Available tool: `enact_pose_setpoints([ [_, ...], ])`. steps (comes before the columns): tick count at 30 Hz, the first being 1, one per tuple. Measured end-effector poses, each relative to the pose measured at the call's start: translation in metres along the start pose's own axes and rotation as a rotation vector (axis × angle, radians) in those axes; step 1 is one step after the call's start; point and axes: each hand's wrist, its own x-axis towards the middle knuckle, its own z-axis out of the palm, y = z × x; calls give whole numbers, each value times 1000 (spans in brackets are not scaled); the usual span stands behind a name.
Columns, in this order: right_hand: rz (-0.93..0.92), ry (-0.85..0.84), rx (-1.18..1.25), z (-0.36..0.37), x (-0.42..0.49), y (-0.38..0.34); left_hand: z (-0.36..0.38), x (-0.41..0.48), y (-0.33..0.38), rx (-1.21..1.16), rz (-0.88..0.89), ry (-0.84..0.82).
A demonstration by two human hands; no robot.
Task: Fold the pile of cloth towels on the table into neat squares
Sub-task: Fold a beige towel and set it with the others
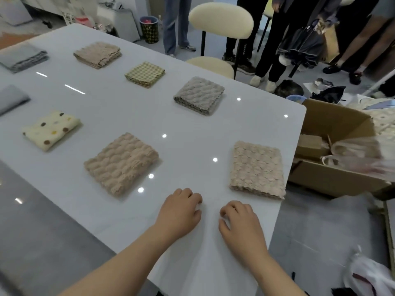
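Fingers of the left hand (181,212) and right hand (241,223) rest loosely curled on the glossy white table (128,116), holding nothing. A beige fluffy towel (121,163), a cream dotted towel (51,129) and others lie folded as separate squares. No unfolded pile shows, so the folding seems finished.

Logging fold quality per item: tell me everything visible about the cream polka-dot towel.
The cream polka-dot towel is soft-looking cloth with brown, yellow and grey dots, folded into a thick, neat square. It lies flat on the white table, toward the left of the view; only the table touches it.
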Motion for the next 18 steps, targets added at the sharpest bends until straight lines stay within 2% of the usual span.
enact_pose_setpoints([
  [6,-72,-75,31,-26,8,51,15,13,52,-202,-232,6],
  [11,-111,-141,107,-65,16,108,22,32,111,-513,-488,138],
  [16,-137,-101,170,-98,23,137,25,53,143,-877,-739,336],
  [18,-138,-79,173,-105,29,144,28,60,148,-943,-792,364],
])
